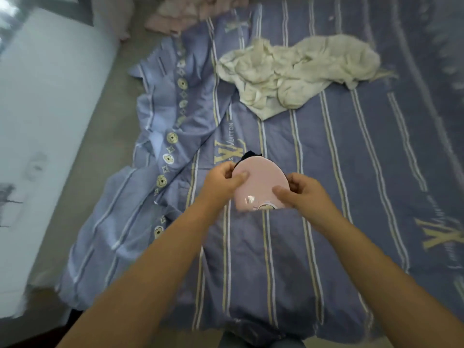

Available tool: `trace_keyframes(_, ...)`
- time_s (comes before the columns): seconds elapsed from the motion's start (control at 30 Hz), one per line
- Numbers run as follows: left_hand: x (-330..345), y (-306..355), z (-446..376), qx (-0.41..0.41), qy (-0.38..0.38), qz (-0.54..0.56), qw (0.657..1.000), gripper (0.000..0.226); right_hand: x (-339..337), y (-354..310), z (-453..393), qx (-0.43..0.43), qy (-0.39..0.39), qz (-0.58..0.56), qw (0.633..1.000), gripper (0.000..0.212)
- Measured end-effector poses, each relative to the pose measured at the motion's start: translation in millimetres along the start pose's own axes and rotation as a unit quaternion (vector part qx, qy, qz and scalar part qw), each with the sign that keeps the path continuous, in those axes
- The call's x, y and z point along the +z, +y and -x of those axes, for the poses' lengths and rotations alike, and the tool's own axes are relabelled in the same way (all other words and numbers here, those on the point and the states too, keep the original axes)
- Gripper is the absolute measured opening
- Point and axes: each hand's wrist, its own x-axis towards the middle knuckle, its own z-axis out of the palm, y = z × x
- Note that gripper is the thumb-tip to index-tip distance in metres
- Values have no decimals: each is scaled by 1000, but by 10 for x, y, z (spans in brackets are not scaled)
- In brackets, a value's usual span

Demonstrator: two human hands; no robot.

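Observation:
A small pink garment (258, 187) with a little printed patch near its lower edge is held just above the bed in the middle of the view. My left hand (222, 183) pinches its left edge, thumb on top. On the other side, my right hand (303, 193) grips the right edge, again with the thumb on the cloth. A dark piece of fabric (251, 154) peeks out behind the top of the garment. Whether the garment touches the cover I cannot tell.
A blue striped quilt cover (351, 172) with gold lettering spreads over the bed; its left part is rumpled over a grey sheet (110, 101). A crumpled cream cloth (296, 71) lies further back. Pinkish fabric (180, 18) sits at the far end. White furniture (45, 84) stands left.

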Motion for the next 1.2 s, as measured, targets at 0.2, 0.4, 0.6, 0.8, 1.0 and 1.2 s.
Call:
trace_keyframes(0.2,-388,1217,336,201,-60,-122,970,23,-463,-1197,247,-251,78,160,951,31)
trace_keyframes(0.4,-633,2039,621,326,-52,-258,908,13,-599,-2022,411,-387,-35,258,885,33)
trace_keyframes(0.6,-823,2306,695,350,-38,-341,872,12,-644,-2337,407,-348,-14,232,908,35)
trace_keyframes(0.8,-978,2435,573,325,-13,-385,864,13,-685,-2510,398,-448,64,448,771,15)
trace_keyframes(1.0,-1054,2413,433,296,-20,-360,885,10,-832,-2525,360,-465,72,512,719,23)
trace_keyframes(1.2,-1114,2420,378,274,-26,-314,909,25,-846,-2485,388,-445,103,571,682,35)
